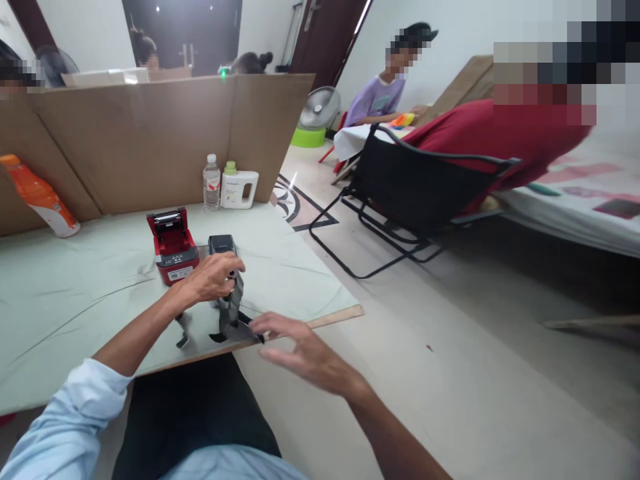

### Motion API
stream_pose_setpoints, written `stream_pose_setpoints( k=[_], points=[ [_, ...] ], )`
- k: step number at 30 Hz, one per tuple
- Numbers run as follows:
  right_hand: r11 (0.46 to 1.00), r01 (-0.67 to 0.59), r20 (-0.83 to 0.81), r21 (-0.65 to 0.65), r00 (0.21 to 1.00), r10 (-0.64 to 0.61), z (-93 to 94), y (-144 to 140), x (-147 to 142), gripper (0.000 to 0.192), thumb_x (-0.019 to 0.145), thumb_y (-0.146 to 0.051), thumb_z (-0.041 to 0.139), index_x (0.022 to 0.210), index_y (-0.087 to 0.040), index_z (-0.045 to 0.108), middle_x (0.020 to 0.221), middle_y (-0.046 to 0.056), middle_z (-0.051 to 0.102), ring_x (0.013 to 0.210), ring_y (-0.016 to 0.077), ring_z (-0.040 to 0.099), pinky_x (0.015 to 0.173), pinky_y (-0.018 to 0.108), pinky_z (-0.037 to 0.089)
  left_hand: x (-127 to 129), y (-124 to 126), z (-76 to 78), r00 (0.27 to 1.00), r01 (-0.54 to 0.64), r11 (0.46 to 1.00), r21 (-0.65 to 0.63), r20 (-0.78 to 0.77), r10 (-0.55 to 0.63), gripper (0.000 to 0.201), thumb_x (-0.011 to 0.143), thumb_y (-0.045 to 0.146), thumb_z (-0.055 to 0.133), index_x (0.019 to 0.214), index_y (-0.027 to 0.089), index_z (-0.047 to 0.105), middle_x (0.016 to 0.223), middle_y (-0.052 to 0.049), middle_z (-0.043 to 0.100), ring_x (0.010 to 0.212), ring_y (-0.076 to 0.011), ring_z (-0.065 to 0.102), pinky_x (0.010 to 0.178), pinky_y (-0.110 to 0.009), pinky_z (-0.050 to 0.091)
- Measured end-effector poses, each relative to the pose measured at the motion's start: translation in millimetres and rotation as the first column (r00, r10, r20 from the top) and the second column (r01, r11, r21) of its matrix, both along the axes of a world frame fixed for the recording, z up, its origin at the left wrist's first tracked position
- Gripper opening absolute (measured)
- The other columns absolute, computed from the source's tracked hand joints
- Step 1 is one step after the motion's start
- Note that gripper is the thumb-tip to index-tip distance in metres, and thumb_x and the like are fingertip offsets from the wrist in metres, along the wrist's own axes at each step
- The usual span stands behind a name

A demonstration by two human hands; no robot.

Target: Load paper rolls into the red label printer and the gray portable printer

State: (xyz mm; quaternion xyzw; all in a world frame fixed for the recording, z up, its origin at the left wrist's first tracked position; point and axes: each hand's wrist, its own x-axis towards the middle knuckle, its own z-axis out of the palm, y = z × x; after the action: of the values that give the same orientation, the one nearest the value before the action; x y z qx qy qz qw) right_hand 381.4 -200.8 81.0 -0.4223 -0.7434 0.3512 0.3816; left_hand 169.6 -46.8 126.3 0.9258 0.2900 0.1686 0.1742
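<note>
1. The left hand reaches forward from a pale blue sleeve, wrist bent down, fingers curled and clamped round the upper part of a handheld barcode scanner.
2. The scanner is dark grey, boxy at the head, and stands roughly upright on the table near its front edge, just right of a red printer.
3. The right hand hovers low over the table's front edge, palm down, fingers spread apart and slightly blurred. Its fingertips touch or nearly touch the dark stand below the scanner; whether they grip it cannot be told.
4. The stand is black, thin and angular, with legs splayed on the table.
5. The label printer is a small glossy red cube with its lid flipped open and a white sticker on its front.
6. The table is covered with a smooth, pale green cloth showing faint creases; a wooden edge shows along the front.
7. At the back stand a clear plastic water bottle and a white jug with a green cap, against a brown cardboard screen.
8. An orange bottle leans at the left.
9. A black folding chair stands on the floor to the right.
</note>
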Motion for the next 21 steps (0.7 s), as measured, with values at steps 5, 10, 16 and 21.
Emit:
stream_pose_setpoints(
  k=[5,10,16,21],
  points=[
    [0.931,0.351,-0.091,-0.099,0.929,-0.359,-10.4,47,42,0.030,0.093,-0.041,0.066,0.114,-0.020,0.072,0.118,0.012,0.073,0.097,0.0222,0.071,0.084,0.035,0.059,34,5,-25.2,0.984,0.036,0.999,-0.029,-0.172,-0.041,0.044,0.076,0.007,0.056,0.116,0.020,0.073,0.110,-0.009,0.075,0.102,-0.0252,0.069,0.090,-0.035,0.054],
    [0.954,0.233,-0.088,-0.191,0.963,-0.253,-51.5,94,23,0.047,0.086,-0.042,0.072,0.125,-0.014,0.069,0.120,0.015,0.073,0.092,0.0219,0.071,0.082,0.036,0.058,35,3,-33.7,0.943,-0.099,0.995,-0.004,-0.320,0.093,0.042,0.079,0.012,0.061,0.118,0.024,0.070,0.114,-0.009,0.076,0.106,-0.0283,0.070,0.086,-0.035,0.054],
    [0.956,0.033,-0.146,-0.292,0.986,-0.079,-55.2,113,4,0.035,0.085,-0.037,0.066,0.105,-0.010,0.075,0.095,0.008,0.076,0.080,0.0178,0.066,0.070,0.027,0.052,30,8,-38.8,0.948,-0.121,0.992,-0.044,-0.302,0.102,0.040,0.078,0.012,0.063,0.116,0.024,0.068,0.109,-0.009,0.076,0.103,-0.0274,0.071,0.083,-0.034,0.054],
    [0.938,-0.045,-0.175,-0.343,0.984,-0.017,-48.9,119,5,0.036,0.083,-0.033,0.064,0.107,-0.009,0.076,0.087,0.004,0.074,0.068,0.0135,0.058,0.064,0.025,0.045,19,18,-46.8,0.978,-0.087,0.986,-0.141,-0.198,0.058,0.048,0.076,0.015,0.065,0.124,0.021,0.065,0.114,-0.009,0.075,0.104,-0.0261,0.070,0.091,-0.036,0.054]
  ],
)
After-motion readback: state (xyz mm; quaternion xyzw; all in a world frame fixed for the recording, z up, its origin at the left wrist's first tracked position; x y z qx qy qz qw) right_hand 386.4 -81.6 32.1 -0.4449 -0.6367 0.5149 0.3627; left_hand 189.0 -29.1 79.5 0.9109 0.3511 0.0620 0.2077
